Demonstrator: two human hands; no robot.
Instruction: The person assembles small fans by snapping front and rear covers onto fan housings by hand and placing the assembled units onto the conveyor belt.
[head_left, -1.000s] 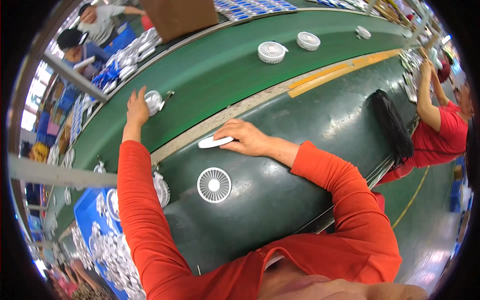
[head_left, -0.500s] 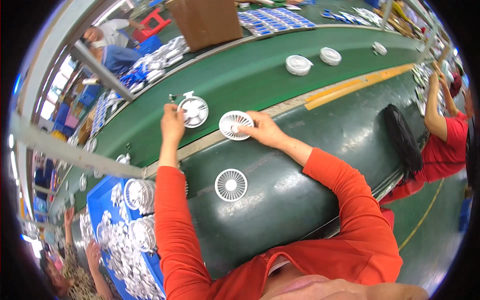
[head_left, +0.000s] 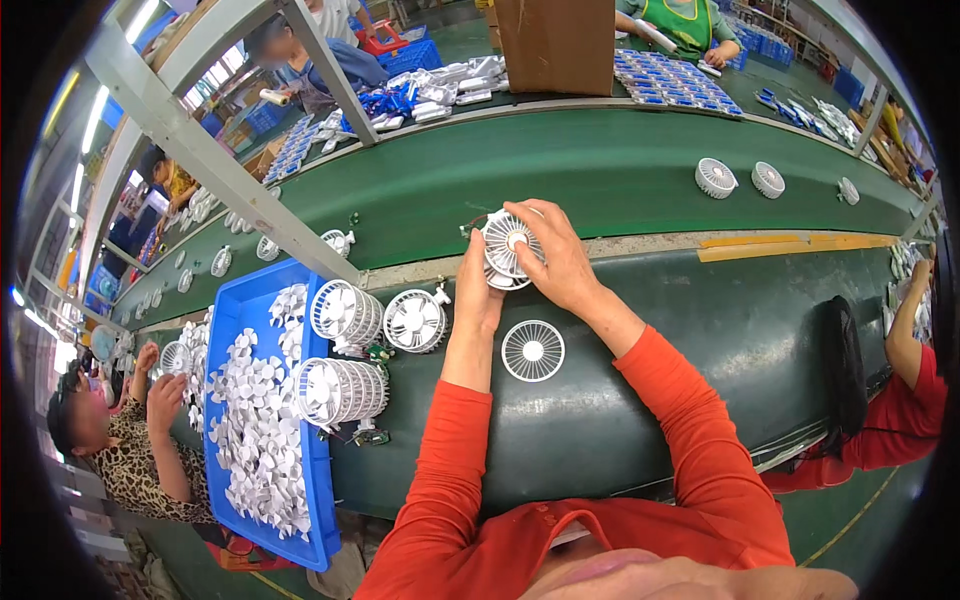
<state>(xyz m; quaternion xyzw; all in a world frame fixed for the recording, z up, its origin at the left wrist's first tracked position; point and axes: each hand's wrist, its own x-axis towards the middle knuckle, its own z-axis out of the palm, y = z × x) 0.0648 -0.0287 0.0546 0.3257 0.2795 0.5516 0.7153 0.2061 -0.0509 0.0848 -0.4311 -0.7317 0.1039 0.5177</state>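
Observation:
In front of me, over the belt's near edge, both hands close round one small white fan. My left hand (head_left: 476,292) grips the fan housing (head_left: 510,283) from the left side. My right hand (head_left: 568,262) holds a round white slotted grille (head_left: 503,243) flat against the housing's front, thumb near its centre. Whether the grille is locked on, I cannot tell. A small circuit board on wires (head_left: 467,231) sticks out beside my left fingertips. Just below my hands, a second loose grille (head_left: 533,351) lies flat on the dark work surface.
Left of my arms stand stacked fan housings (head_left: 345,390) and a single fan housing (head_left: 415,321). A blue bin (head_left: 322,480) holds many white fan blades. Fans (head_left: 716,178) sit on the green conveyor (head_left: 600,170). A black bag (head_left: 842,360) lies right; co-workers sit on both sides.
My hands have come together, bringing the grille from my right hand onto the fan housing in my left. My view has turned left, showing more of the bin and stacks.

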